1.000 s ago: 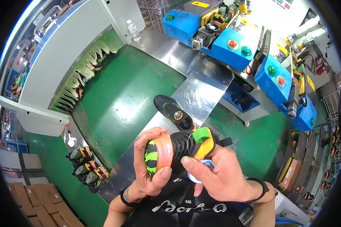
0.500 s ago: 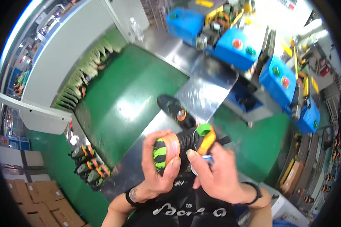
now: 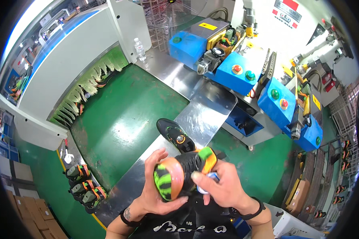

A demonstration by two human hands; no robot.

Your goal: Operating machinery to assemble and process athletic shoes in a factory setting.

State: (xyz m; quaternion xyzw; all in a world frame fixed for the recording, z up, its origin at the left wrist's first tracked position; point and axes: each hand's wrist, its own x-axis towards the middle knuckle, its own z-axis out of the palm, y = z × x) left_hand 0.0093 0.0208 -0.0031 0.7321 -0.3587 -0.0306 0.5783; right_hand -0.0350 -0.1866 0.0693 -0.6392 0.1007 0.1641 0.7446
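Moved since last frame: L thumb, off orange band & down to toe's low side; L fingers wider apart; whole view shifted, bench etc. now lower & a bit L. Held shoe (image 3: pixel 174 178): 1 pc, blk, grn-striped toe w/ glossy orange band, grn tab at heel end; located 6 o'clock, between both hands, toe twd 8. L hand (image 3: pixel 149 190): cupped round toe, grasping it. R hand (image 3: pixel 224 185): closed on disc (image 3: pixel 214 176) (wht/blue, part hidden) at shoe's heel end, thumb over shoe. 2nd shoe (image 3: pixel 174 133): 1 pc, blk, on metal bench (image 3: pixel 205 115), just past held shoe at 12. 3 shoes (image 3: pixel 83 186): grouped, 8 o'clock. Grn belt (image 3: pixel 119 119): 9. Bristles (image 3: pixel 83 88): 10. Bottle (image 3: pixel 139 50): 1 pc, clear, upright, 11. Blue boxes (image 3: pixel 232 79): w/ red/grn buttons, 1–3. Cartons (image 3: pixel 38 211): 8, far edge.
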